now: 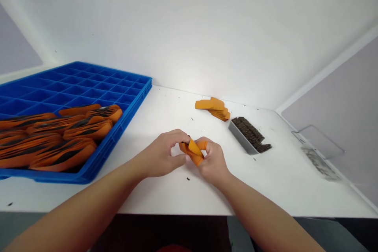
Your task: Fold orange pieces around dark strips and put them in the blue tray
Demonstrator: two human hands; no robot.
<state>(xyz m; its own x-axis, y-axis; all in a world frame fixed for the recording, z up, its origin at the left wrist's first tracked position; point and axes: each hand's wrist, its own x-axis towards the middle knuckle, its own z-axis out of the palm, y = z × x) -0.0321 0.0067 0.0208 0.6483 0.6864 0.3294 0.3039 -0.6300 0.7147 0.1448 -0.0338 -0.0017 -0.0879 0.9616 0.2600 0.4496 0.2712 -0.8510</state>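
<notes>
In the middle of the table a folded orange strip (193, 150) is held up between my two hands, with a small dark edge showing at its left end. My left hand (167, 151) pinches that left end between thumb and fingertips. Closed around the right side of the strip is my right hand (214, 161); its finger ends are partly hidden by orange material. Beyond the hands lies a fanned pile of flat orange strips (217, 106). To its right, a grey metal tray (240, 138) holds many thin dark brown pieces (249, 130) standing in rows.
A blue compartment tray (118, 141) stands on the left, its near cells filled with bundles of orange and black strips (65, 153). At the right edge, a clear box (320, 163) stands by the side panel. Small dark scraps dot the white table (165, 193).
</notes>
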